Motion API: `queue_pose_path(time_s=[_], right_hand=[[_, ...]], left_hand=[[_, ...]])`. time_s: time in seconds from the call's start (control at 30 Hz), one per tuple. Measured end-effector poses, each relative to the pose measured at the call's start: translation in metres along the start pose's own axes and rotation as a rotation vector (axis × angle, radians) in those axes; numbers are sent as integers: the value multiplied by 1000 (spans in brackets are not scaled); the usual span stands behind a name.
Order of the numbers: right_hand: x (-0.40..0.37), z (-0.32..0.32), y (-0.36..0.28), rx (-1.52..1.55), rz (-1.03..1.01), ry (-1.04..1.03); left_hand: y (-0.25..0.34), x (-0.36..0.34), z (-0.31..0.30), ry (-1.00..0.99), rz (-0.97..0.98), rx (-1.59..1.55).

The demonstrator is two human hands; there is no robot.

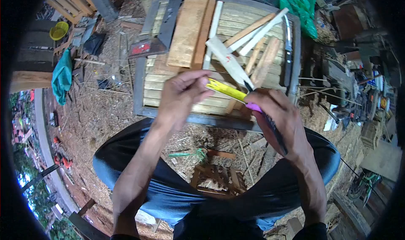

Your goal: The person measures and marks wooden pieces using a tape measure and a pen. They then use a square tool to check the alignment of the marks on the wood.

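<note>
Between my hands stretches the yellow blade (228, 91) of a tape measure, above a slatted wooden table (158, 93). My left hand (181, 90) pinches the blade's free end with thumb and fingers. Closed around the purple tape measure case (254, 107) is my right hand (280, 115), which also holds a dark pen-like tool (276, 134); its tip points away from me. Just beyond the tape, a pale wood piece (228, 59) with red marks lies slanted. A thick plank (187, 33) and a narrower brown board (204, 33) lie behind my left hand.
Several thin wood strips (264, 31) cross at the table's right. A long knife (288, 50) lies along the right edge. At the left sits a dark saw-like tool (145, 48) with a red patch. A green plastic bag (310, 18) hangs beyond the far right corner. Shavings cover the ground.
</note>
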State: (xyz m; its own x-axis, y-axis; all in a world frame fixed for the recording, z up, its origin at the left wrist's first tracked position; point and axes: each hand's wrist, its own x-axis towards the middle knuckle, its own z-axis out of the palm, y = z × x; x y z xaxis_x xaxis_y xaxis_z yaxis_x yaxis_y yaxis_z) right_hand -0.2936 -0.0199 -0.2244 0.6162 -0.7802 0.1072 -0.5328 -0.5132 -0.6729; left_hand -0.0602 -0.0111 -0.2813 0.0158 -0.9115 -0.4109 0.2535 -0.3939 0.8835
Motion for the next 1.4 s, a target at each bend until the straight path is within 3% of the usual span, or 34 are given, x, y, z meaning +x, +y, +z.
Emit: queue_pose_path(time_s=[0.13,0.3,0.4,0.77,0.93,1.17,1.4], right_hand=[[-13,-21,17,125,118,62],[-29,-30,40,48,171,162],[-33,-39,39,104,261,177],[-47,-40,44,-1,289,205],[-40,-33,38,-162,150,130],[-39,-36,37,-274,180,59],[-30,-38,20,-267,246,155]], left_hand=[[10,0,-6,57,54,35],[12,-2,-10,179,68,41],[6,-3,-12,152,86,40],[4,-1,-12,153,84,18],[4,-1,-11,145,60,30],[9,-3,-10,152,39,38],[6,-3,-12,114,68,3]])
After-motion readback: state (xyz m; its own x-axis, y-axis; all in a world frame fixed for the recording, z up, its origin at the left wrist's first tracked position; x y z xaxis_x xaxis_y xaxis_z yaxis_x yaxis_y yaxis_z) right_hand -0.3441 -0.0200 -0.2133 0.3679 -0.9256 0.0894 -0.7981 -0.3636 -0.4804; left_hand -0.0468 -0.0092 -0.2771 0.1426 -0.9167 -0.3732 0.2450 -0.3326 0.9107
